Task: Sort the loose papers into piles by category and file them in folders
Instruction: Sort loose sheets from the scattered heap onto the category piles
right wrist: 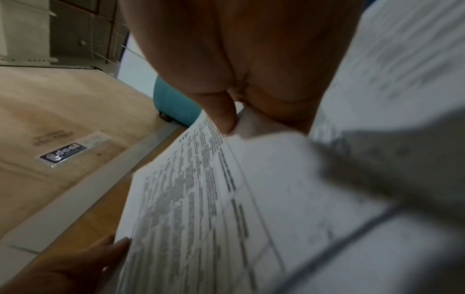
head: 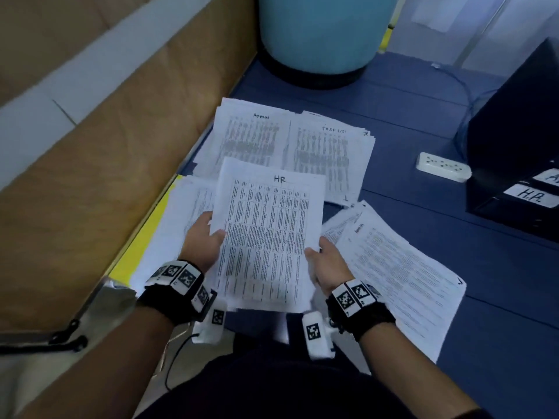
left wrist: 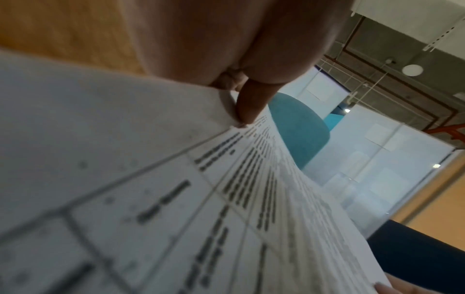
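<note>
Floor [head: 423,95], dark blue, carries everything; no bench in use. Largest spread of paper: pile headed "Admin" [head: 251,137] and pile headed "Task List" [head: 329,152] side by side ahead, edges overlapping, sheets fanned unevenly. Further loose sheets [head: 399,267] lie to the right, and more [head: 181,213] to the left on a yellow folder [head: 148,234]. Black file boxes [head: 514,164] at far right, one labelled "H.R." [head: 531,195]; the label above it is cut off by the frame edge. HR stack [head: 269,234] is held above the floor, in front of the body, clear of all piles. Left hand [head: 202,237] pinches its left edge, thumb on top, fingers beneath; right hand [head: 328,264] pinches the right edge likewise; wrist views confirm thumb-over grip on both sides. Judgement: step in hand is squaring the HR sheets before filing. To do it well: loosen both grips slightly, tap the lower edge on the floor so sheets align, check no Admin or Task List page is mixed in, then carry the stack flat toward the "H.R." box. Risk: the stack bows in the middle; bottom sheets may slip.
</note>
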A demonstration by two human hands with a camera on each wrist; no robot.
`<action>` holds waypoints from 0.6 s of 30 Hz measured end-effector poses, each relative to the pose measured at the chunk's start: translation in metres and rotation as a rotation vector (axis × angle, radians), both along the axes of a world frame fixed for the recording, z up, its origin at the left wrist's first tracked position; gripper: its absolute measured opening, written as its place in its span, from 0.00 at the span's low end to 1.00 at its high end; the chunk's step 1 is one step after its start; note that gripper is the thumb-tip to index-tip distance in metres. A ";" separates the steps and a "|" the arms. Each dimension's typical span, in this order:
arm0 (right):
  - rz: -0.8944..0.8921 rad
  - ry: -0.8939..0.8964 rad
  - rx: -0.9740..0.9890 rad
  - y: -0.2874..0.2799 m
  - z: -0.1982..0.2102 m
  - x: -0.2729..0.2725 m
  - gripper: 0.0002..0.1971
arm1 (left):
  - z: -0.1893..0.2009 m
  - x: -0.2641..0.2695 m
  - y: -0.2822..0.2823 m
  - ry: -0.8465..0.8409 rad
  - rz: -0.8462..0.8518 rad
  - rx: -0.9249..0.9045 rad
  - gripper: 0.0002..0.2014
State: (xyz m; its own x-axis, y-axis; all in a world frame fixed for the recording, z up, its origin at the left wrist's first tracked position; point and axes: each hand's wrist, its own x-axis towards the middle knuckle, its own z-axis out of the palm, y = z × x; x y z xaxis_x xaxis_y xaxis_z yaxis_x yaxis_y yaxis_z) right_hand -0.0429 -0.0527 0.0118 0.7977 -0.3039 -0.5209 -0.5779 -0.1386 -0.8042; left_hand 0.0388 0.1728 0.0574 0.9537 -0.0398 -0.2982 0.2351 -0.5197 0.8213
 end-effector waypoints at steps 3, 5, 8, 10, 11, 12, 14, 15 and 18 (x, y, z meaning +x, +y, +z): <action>0.010 -0.006 -0.004 0.043 -0.007 0.026 0.13 | -0.006 0.011 0.044 0.015 0.176 -0.038 0.22; 0.040 0.008 -0.042 0.067 -0.011 0.042 0.09 | -0.006 0.016 0.069 0.014 0.283 -0.072 0.25; 0.046 0.051 -0.094 0.101 -0.014 0.061 0.08 | 0.000 0.020 0.095 -0.012 0.316 0.005 0.24; 0.084 0.087 -0.145 0.119 -0.020 0.070 0.08 | 0.002 0.023 0.102 -0.026 0.288 0.043 0.21; 0.106 0.102 -0.162 0.124 -0.022 0.073 0.07 | 0.001 0.024 0.104 -0.027 0.271 0.042 0.20; 0.124 0.106 -0.171 0.127 -0.025 0.074 0.08 | 0.000 0.025 0.104 -0.034 0.250 0.035 0.18; 0.142 0.090 -0.203 0.121 -0.024 0.072 0.13 | -0.004 0.028 0.097 -0.052 0.179 0.011 0.15; 0.160 0.083 -0.233 0.114 -0.023 0.069 0.16 | -0.005 0.029 0.089 -0.049 0.133 -0.004 0.14; 0.127 0.106 -0.245 0.079 -0.018 0.055 0.19 | -0.009 0.027 0.059 -0.017 -0.012 -0.046 0.12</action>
